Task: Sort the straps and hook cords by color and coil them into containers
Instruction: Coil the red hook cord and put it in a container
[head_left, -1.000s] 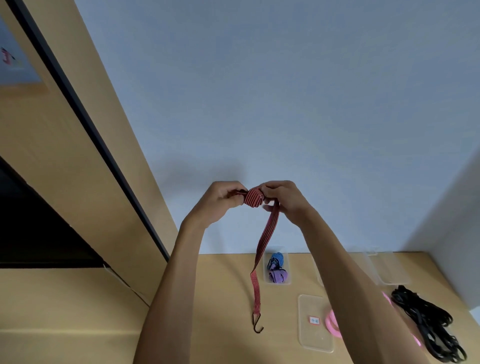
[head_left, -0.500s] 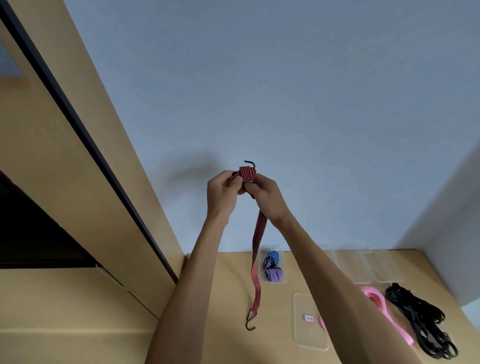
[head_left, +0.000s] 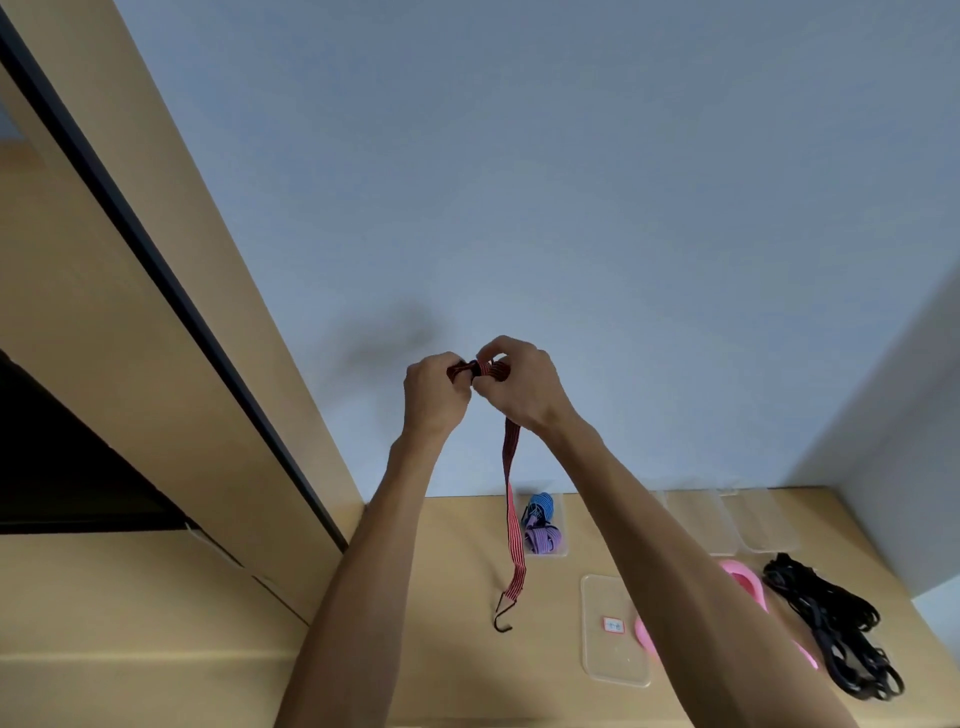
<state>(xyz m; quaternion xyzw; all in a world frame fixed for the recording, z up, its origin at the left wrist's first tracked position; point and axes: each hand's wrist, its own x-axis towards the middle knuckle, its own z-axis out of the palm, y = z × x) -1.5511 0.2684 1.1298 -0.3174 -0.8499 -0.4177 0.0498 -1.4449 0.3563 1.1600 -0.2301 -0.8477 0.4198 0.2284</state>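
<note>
Fingers of both hands are curled and pinching the small roll at the top of a red-and-black striped flat elastic hook cord (head_left: 511, 525), the left hand (head_left: 435, 395) nipping one side of the roll and the right hand (head_left: 522, 387) wrapped over the other, held up in front of the pale blue wall (head_left: 571, 208). Below the roll the cord hangs free, its black metal hook (head_left: 501, 618) dangling just above the tan wooden tabletop (head_left: 441, 597). Likely risks: the roll is small and springy, so a slackened pinch could let it unwind, and the swinging hook might snag or knock things below. Just behind the hanging tail sits a clear plastic container (head_left: 558, 552) holding a blue coil (head_left: 540, 506) and a purple coil (head_left: 543, 538); a red cord dropped there would break the colour sorting. Nearer lies a clear lid with a small label (head_left: 613, 631), touching a pink strap (head_left: 745, 579) partly hidden by the right forearm. Two empty clear containers (head_left: 727, 519) stand by the wall, and a heap of black straps (head_left: 831, 629) lies at the right, where loose loops might catch the hook.
</note>
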